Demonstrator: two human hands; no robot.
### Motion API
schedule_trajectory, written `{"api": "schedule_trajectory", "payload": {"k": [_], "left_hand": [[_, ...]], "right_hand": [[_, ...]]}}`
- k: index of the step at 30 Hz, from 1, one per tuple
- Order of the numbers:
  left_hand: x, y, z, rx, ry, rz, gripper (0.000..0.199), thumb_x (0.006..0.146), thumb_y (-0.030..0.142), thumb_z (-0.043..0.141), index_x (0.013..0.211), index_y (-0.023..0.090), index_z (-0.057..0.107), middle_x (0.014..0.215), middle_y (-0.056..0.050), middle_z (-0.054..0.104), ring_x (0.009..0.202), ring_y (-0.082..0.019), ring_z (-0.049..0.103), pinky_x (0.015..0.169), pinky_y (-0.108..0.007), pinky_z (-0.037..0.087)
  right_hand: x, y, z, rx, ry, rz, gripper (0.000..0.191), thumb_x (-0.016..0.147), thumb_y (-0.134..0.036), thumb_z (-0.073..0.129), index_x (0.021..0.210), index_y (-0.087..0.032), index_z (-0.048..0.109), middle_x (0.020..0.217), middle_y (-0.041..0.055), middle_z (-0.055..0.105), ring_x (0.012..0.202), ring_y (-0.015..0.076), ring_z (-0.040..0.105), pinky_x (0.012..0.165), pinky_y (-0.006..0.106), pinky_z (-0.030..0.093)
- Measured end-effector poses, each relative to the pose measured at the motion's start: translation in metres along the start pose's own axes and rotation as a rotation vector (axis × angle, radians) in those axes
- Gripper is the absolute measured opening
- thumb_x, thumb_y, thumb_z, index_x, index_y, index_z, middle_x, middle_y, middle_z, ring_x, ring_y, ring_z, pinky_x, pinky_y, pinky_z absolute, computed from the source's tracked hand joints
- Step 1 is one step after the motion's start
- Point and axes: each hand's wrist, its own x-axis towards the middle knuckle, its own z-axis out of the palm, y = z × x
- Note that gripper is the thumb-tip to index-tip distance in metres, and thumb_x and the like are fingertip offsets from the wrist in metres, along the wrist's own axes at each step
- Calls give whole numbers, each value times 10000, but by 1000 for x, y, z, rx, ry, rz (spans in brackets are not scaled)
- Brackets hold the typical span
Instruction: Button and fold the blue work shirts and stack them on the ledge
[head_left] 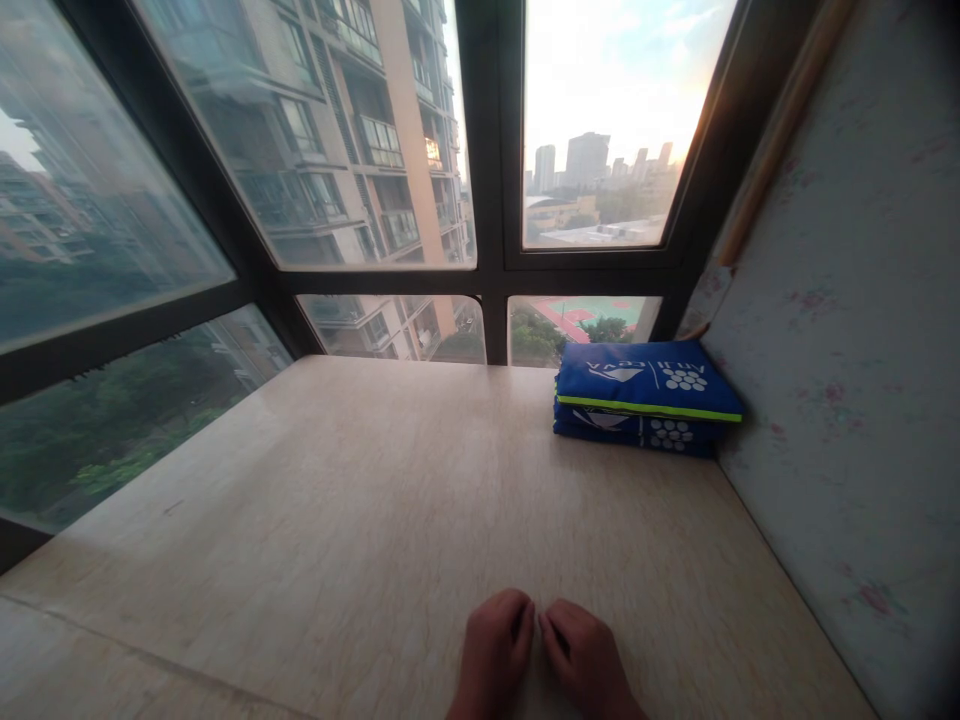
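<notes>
My left hand [498,640] and my right hand [583,650] are side by side at the bottom of the view, over the near part of the pale stone window sill [360,480]. Both are curled into loose fists, thumbs facing each other with a narrow gap between. No object shows in either. Farther off, at the right back corner, lies a stack of folded blue fabric pieces [637,385] with a bright green edge and white printing that appears upside down. Neither hand touches it.
Dark window frames [491,180] rise along the left and far edges of the sill, with buildings and trees outside the glass. A wall with flowered paper [840,400] bounds the right side. A seam [142,655] crosses the stone at the lower left.
</notes>
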Motion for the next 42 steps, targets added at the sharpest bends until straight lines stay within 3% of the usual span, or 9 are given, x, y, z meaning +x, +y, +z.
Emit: {"api": "schedule_trajectory", "payload": {"k": [32,42], "left_hand": [[1,1,-2,11,-26,-7,273,951,275,431,714,188,535,703,-30,634,634,-134,558,597,-233,373],[1,3,-3,-9,-57,-35,282,948,283,436,708,185,546,698,-32,634,637,-142,565,602,-246,374]], "right_hand": [[1,-4,-4,-3,-9,9,344,974,-255,378,652,-196,485,636,0,587,573,128,557,569,257,298],[1,-4,-4,83,-62,75,338,956,-290,412,650,-194,518,651,15,601,595,140,551,580,257,321]]}}
